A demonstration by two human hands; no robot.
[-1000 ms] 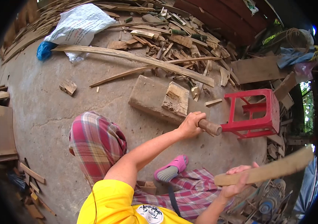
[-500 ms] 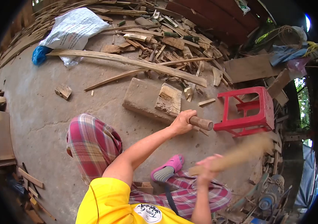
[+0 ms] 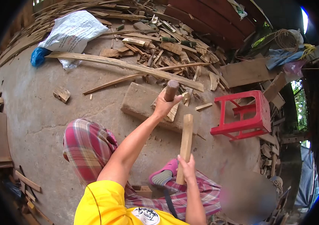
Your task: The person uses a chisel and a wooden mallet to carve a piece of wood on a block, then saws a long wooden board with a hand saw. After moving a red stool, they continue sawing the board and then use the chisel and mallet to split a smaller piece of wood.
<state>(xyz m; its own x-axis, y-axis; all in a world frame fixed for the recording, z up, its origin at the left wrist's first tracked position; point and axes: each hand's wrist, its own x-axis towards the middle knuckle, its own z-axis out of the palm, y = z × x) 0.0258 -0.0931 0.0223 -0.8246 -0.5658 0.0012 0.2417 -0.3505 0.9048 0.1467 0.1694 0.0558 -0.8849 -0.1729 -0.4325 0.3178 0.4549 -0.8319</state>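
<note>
My left hand [image 3: 163, 106] is closed around a round brown wooden handle [image 3: 171, 90], its end turned up towards me. Whatever the handle belongs to is hidden below the hand. Beneath it, a rough piece of wood [image 3: 172, 113] rests on a large block [image 3: 137, 102] and is partly covered by the hand. My right hand [image 3: 187, 168] grips a squared wooden stick [image 3: 186, 138] near its lower end, the stick pointing away from me. The stick stands apart from the handle, to its lower right.
A red plastic stool [image 3: 242, 134] lies on its side at right. Behind the block lie a long plank [image 3: 125, 66] and a heap of wood scraps [image 3: 159, 45]. A small wood chunk [image 3: 61, 94] sits on the floor at left. A blurred patch hides the lower right.
My left hand has moved up and left, and the handle has swung from pointing right to pointing up. The stick in my right hand has swung from the right to near upright in view.
</note>
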